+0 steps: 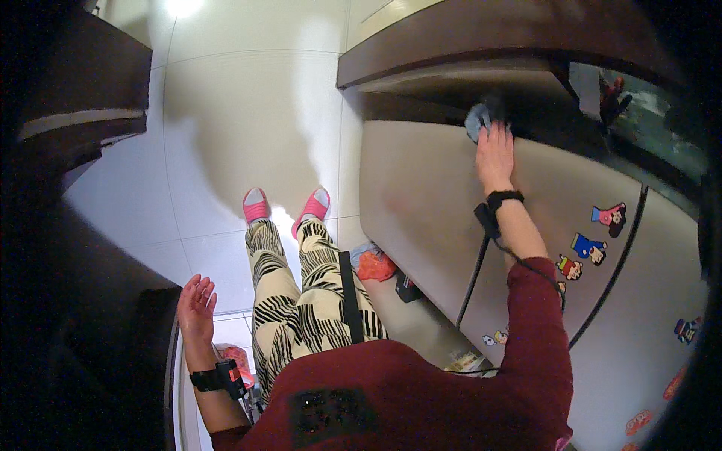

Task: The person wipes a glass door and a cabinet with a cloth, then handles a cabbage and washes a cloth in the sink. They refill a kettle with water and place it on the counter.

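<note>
My right hand (495, 155) is stretched out over the refrigerator (417, 186), its fingers on a grey-blue cloth (478, 121) at the far edge of the door. Part of the cloth lies under the fingers and in the dark gap beyond, so its full shape is hidden. Several cartoon figure magnets (588, 248) dot the refrigerator front to the right of my forearm. Low at the left, my left hand (197, 304) holds nothing; its palm is turned up and the fingers are slightly curled, close to a door frame or dark panel edge.
Dark wooden furniture (90, 73) stands at the left, and a dark wooden panel (479, 34) overhangs beyond the refrigerator. An orange plastic bag (375, 266) and a black box (407, 287) sit on the tiled floor (248, 113) by its base. A cable runs from my right wrist strap.
</note>
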